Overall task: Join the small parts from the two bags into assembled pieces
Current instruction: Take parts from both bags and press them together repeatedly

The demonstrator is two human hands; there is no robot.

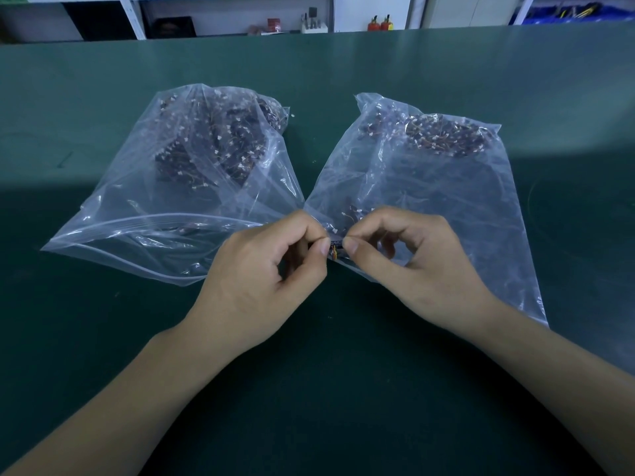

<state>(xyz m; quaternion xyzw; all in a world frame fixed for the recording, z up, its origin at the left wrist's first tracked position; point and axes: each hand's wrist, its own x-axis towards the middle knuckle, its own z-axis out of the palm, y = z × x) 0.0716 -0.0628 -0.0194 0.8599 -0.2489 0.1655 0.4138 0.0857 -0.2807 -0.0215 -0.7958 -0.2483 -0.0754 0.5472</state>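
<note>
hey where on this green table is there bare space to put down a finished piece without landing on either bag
Bare mat lies near the table edge between the forearms, to the left of the left bag, to the right of the right bag, and beyond both bags. It is crowded in the middle, where the left hand and right hand pinch a small part at the bags' meeting mouths.
</note>
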